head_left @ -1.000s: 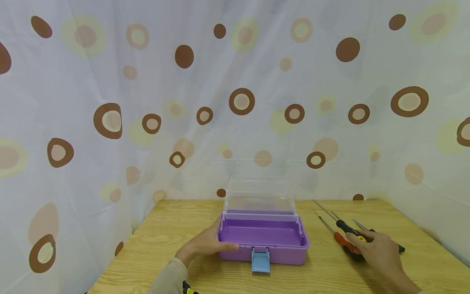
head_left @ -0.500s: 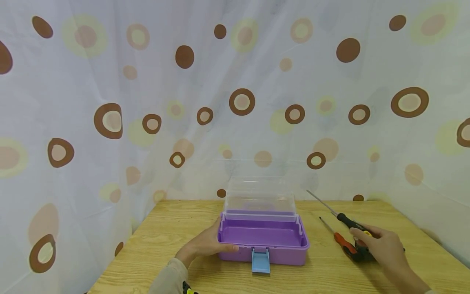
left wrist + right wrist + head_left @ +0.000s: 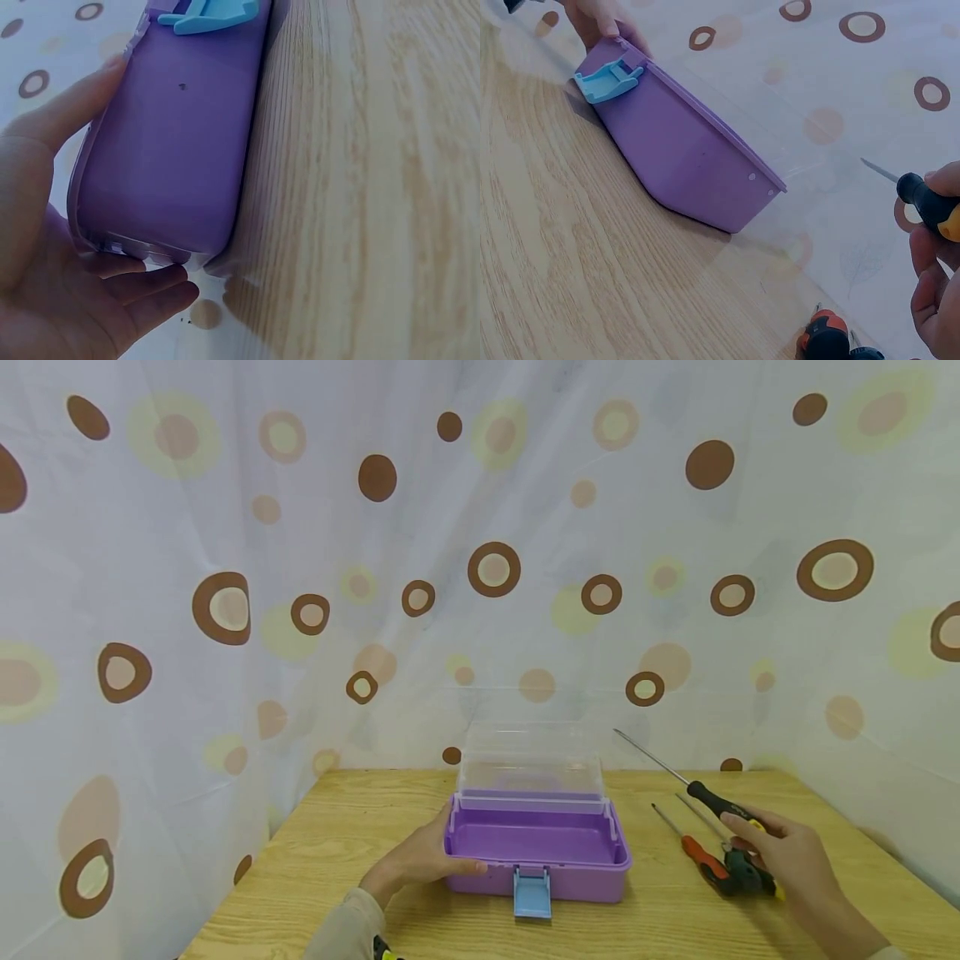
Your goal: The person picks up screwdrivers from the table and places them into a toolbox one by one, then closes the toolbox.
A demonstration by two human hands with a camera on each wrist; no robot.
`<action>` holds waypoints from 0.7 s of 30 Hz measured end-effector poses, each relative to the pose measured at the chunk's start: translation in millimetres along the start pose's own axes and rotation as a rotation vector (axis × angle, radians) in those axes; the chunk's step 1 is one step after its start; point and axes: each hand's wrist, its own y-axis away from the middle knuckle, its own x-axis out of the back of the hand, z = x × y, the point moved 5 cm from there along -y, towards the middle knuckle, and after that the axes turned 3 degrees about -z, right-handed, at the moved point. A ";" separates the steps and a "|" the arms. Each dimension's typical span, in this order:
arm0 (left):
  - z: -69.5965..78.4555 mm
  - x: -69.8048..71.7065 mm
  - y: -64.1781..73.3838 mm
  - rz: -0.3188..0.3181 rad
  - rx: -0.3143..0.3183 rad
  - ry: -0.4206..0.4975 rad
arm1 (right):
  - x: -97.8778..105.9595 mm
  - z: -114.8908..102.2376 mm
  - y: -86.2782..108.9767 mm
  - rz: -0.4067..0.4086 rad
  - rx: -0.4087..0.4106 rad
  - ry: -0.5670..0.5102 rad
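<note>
A purple plastic toolbox (image 3: 573, 883) stands on the wooden table, its clear lid (image 3: 531, 756) raised at the back and its light-blue latch (image 3: 532, 897) hanging down in front. My left hand (image 3: 422, 857) holds its left end; in the left wrist view the thumb lies along the front rim and the fingers reach around the end wall (image 3: 161, 247). My right hand (image 3: 795, 860), right of the box, grips a black and yellow screwdriver (image 3: 712, 802) by its handle, shaft pointing up and to the left. The right wrist view shows the box's inside hidden.
Beneath my right hand lie a red and black screwdriver (image 3: 699, 855) and a screwdriver with a dark green handle (image 3: 744, 870), side by side. A white curtain (image 3: 420, 510) with brown spots stands behind the table and along both sides.
My right hand has lifted the black and yellow screwdriver off the other tools, its tip rising and shifting left. My left hand and the toolbox have not moved.
</note>
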 end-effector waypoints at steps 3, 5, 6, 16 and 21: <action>-0.7 0.1 0.5 0.008 0.007 0.003 | -1.0 -1.1 -1.9 -0.011 0.014 0.003; -1.1 0.4 0.5 0.011 0.010 0.007 | -2.2 -2.5 -2.8 -0.023 0.028 0.011; -1.4 0.7 0.5 0.014 0.013 0.008 | -3.1 -3.2 -3.3 -0.030 0.034 0.007; -5.9 5.1 2.0 0.040 0.067 0.034 | -17.8 -9.4 -7.3 -0.170 0.056 -0.159; -6.4 6.1 3.9 0.050 0.097 0.059 | -26.9 -11.3 -9.1 -0.231 0.045 -0.258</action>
